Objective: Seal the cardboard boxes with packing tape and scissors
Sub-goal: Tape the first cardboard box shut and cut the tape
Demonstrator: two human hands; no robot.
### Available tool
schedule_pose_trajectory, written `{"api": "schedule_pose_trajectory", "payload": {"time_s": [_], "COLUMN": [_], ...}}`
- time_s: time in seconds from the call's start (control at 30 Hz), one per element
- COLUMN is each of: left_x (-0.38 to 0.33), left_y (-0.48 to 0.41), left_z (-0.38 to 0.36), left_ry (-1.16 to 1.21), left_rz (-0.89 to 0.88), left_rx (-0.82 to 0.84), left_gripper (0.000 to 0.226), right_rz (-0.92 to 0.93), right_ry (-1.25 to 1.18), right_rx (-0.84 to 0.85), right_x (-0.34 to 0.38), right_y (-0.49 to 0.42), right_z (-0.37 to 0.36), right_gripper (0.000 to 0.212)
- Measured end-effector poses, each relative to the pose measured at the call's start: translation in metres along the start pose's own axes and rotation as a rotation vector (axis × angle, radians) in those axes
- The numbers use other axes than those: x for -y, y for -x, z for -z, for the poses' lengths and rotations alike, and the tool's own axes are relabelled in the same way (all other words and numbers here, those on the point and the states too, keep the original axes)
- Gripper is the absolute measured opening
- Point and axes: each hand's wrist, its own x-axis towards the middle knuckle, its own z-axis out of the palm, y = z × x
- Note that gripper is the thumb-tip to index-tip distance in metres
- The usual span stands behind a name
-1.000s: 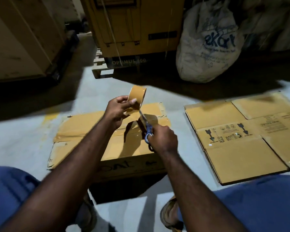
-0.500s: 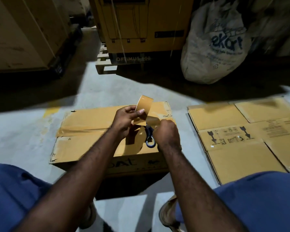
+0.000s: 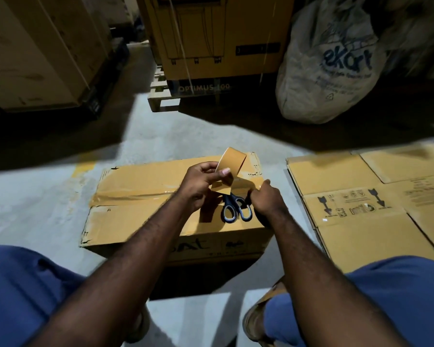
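Left hand (image 3: 203, 182): grip closed round tape roll (image 3: 232, 162), held above box (image 3: 140, 176), likely to keep strip taut. Right hand (image 3: 264, 196): grip pinches tape end (image 3: 246, 182) at box top, likely to stick it down. Scissors (image 3: 236, 209) lie on box between hands, handy for cutting.

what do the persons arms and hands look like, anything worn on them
The left forearm and right forearm are bare down to the bottom edge of the view, with no sleeve showing. The left hand and right hand wear no gloves. No watch, band or ring can be seen on them.
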Motion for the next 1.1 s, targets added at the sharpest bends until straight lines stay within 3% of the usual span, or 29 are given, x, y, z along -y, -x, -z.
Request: {"api": "schedule_pose_trajectory", "payload": {"time_s": [0.07,0.17,0.27,0.33,0.43,0.57,0.67,0.8,1.1], "left_x": [-0.002,-0.007,-0.014,-0.020,-0.028,-0.029,-0.029,-0.028,-0.041], "left_y": [0.003,0.008,0.017,0.025,0.037,0.047,0.050,0.041,0.038], "left_z": [0.001,0.008,0.014,0.014,0.014,0.021,0.019,0.012,-0.015], "left_ry": [-0.029,-0.092,-0.178,-0.228,-0.368,-0.478,-0.591,-0.820,-0.966], "left_rz": [0.010,0.057,0.122,0.146,0.185,0.233,0.181,0.039,-0.147], "left_rx": [0.013,0.076,0.181,0.254,0.327,0.404,0.306,0.147,0.052], "left_gripper": [0.027,0.026,0.020,0.018,0.019,0.040,0.052,0.015,0.016], "right_rz": [0.035,0.298,0.593,0.654,0.655,0.544,0.508,0.473,0.409], "right_ry": [-0.047,-0.231,-0.315,-0.267,-0.201,-0.317,-0.383,-0.457,-0.540], "right_rx": [-0.083,-0.241,-0.036,0.163,0.261,0.393,0.403,0.390,0.324], "right_x": [0.002,0.016,0.037,0.046,0.041,0.018,0.009,0.004,-0.008], "right_y": [0.002,0.018,0.035,0.046,0.056,0.061,0.067,0.068,0.063], "right_z": [0.008,0.031,0.062,0.073,0.072,0.063,0.063,0.072,0.083], "right_gripper": [0.063,0.059,0.062,0.054,0.034,0.015,0.013,0.014,0.014]}}
